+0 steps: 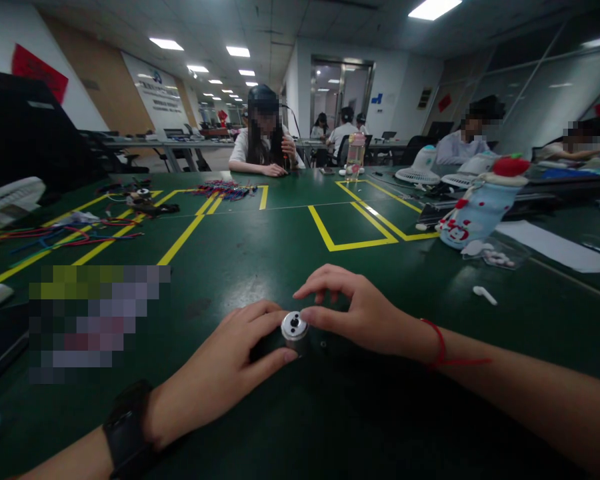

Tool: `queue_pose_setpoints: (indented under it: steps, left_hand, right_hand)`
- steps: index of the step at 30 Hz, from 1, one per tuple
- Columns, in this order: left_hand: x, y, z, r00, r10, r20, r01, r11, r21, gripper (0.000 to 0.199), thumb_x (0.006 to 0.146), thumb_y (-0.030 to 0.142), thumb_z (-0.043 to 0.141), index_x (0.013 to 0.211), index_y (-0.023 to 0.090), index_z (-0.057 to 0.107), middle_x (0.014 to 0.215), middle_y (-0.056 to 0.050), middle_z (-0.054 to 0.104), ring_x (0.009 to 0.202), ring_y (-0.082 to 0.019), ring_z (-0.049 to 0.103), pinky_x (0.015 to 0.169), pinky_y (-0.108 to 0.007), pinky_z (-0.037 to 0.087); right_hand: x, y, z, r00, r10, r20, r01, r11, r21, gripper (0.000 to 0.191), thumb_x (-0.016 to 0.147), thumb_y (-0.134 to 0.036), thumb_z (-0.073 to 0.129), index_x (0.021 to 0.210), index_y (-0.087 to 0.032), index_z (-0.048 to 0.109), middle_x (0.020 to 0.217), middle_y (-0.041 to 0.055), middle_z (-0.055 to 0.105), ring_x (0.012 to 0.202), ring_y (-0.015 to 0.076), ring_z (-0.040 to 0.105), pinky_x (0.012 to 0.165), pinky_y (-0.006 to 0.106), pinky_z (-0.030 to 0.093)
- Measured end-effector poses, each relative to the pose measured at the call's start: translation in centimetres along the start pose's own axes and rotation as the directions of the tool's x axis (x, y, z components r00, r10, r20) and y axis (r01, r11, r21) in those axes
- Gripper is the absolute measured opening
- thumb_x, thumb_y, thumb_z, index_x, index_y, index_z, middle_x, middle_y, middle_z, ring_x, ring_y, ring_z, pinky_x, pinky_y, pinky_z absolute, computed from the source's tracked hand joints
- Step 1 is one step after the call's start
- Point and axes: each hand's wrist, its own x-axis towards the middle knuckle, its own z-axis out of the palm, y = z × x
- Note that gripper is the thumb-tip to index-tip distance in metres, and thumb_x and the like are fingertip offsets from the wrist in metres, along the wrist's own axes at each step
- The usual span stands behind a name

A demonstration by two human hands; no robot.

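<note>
A small silver DC motor [295, 325] stands upright on the green table, its round end face up with a dark centre and small holes. My left hand [230, 353] closes round its lower body, thumb in front and fingers at the left and behind. Over on the right, my right hand [357, 310] is open, with index finger and thumb apart. Its thumb tip is at the motor's upper right rim; whether it touches, I cannot tell. A tiny round part [323, 344] lies just right of the motor.
Loose coloured wires [80, 233] lie at the left, and a wire bundle [225, 191] lies farther back. A blue bottle [475, 213], a white earbud [485, 295] and paper [555, 247] are at the right. A person [265, 133] sits across the table [260, 247].
</note>
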Motion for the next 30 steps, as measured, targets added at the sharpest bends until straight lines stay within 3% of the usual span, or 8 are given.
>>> queue_pose_setpoints:
  steps: [4,7,11,13,16,19,23,30]
  left_hand:
    - [-0.2,-0.1,-0.5,1.000,-0.003,0.015,0.003,1.000,-0.008,0.021,0.093,0.035,0.056,0.113,0.029,0.054,0.117,0.000,0.055,0.107,-0.023,0.052,0.092,-0.039,0.042]
    - [-0.5,0.1,-1.2,1.000,-0.008,0.028,0.008,1.000,-0.015,0.020,0.094,0.035,0.056,0.113,0.030,0.055,0.114,0.000,0.056,0.104,-0.022,0.053,0.090,-0.038,0.043]
    - [-0.7,0.3,-1.5,1.000,-0.009,0.021,0.009,1.000,-0.017,0.022,0.094,0.036,0.056,0.115,0.031,0.054,0.115,0.001,0.056,0.104,-0.022,0.052,0.090,-0.039,0.042]
    - [-0.6,0.3,-1.5,1.000,-0.009,0.028,0.010,1.000,-0.018,0.021,0.094,0.036,0.055,0.114,0.031,0.054,0.114,0.001,0.056,0.104,-0.022,0.053,0.090,-0.038,0.042]
    - [-0.4,0.2,-1.2,0.999,-0.009,0.036,0.009,1.000,-0.012,0.020,0.094,0.036,0.055,0.113,0.029,0.055,0.114,0.000,0.057,0.104,-0.022,0.053,0.090,-0.038,0.043]
    - [-0.2,-0.2,-0.6,1.000,0.001,0.005,-0.001,1.000,0.004,0.022,0.094,0.037,0.056,0.114,0.029,0.055,0.119,-0.001,0.055,0.108,-0.024,0.052,0.093,-0.040,0.042]
    - [0.1,-0.3,0.3,0.999,0.022,-0.029,-0.021,0.999,0.031,0.026,0.093,0.039,0.055,0.117,0.030,0.054,0.122,-0.003,0.054,0.111,-0.026,0.052,0.094,-0.041,0.042]
    - [0.1,0.3,-0.1,0.999,0.020,-0.033,-0.019,0.999,0.026,0.026,0.093,0.038,0.056,0.118,0.030,0.055,0.118,-0.003,0.057,0.107,-0.026,0.054,0.092,-0.042,0.044]
  right_hand:
    - [0.1,-1.1,-0.1,0.999,-0.052,-0.003,0.052,0.999,-0.006,0.020,0.082,-0.033,0.066,0.094,-0.017,0.066,0.094,0.0026,0.061,0.082,0.0120,0.055,0.073,0.025,0.045]
    - [0.3,-1.0,-1.1,0.982,-0.021,0.188,0.032,0.998,-0.055,0.024,0.076,-0.034,0.071,0.091,-0.016,0.066,0.091,0.0022,0.060,0.077,0.0118,0.054,0.067,0.025,0.045]
    - [0.4,0.1,-1.8,0.909,-0.048,0.415,0.113,0.984,-0.135,0.022,0.074,-0.033,0.074,0.090,-0.018,0.070,0.096,0.0032,0.059,0.084,0.0138,0.056,0.073,0.027,0.045]
    - [0.5,0.2,-1.6,0.921,-0.081,0.382,0.136,0.984,-0.119,0.017,0.078,-0.031,0.071,0.089,-0.019,0.071,0.094,0.0029,0.059,0.085,0.0134,0.056,0.076,0.027,0.045]
    - [0.5,-0.4,-1.1,0.982,-0.122,0.143,0.132,0.989,-0.064,0.016,0.081,-0.031,0.068,0.091,-0.018,0.070,0.092,0.0025,0.058,0.084,0.0126,0.056,0.074,0.026,0.045]
    - [0.4,-1.1,-0.3,0.986,-0.162,-0.023,0.161,0.986,-0.047,0.015,0.081,-0.029,0.068,0.092,-0.019,0.070,0.092,0.0020,0.058,0.086,0.0126,0.056,0.076,0.026,0.045]
    - [0.1,-1.2,0.5,0.980,-0.197,0.000,0.196,0.977,-0.077,0.014,0.084,-0.026,0.065,0.095,-0.019,0.070,0.092,0.0024,0.058,0.088,0.0131,0.056,0.081,0.027,0.044]
    - [-0.3,-1.8,0.0,0.982,-0.185,0.041,0.189,0.973,-0.136,0.019,0.083,-0.029,0.064,0.098,-0.020,0.070,0.101,0.0054,0.058,0.091,0.0155,0.056,0.083,0.030,0.045]
